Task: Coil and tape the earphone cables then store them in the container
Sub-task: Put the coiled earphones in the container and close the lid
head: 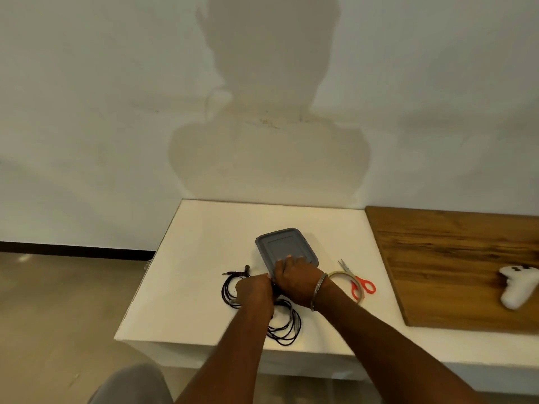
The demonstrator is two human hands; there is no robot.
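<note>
A grey lidded container (284, 246) lies on the white table (198, 228). My right hand (297, 279) rests on the near edge of its lid, fingers curled over the rim. My left hand (253, 288) sits right beside it at the container's near left corner, fingers bent against the lid's edge; its grip is hidden. Black earphone cables (284, 328) lie in loose loops on the table beneath and around both hands, with a plug end (230, 273) pointing left.
A roll of clear tape (344, 277) and red-handled scissors (360, 282) lie right of the container. A wooden board (455, 258) with a white game controller (517, 287) occupies the far right. The table's left and near edges drop to the floor.
</note>
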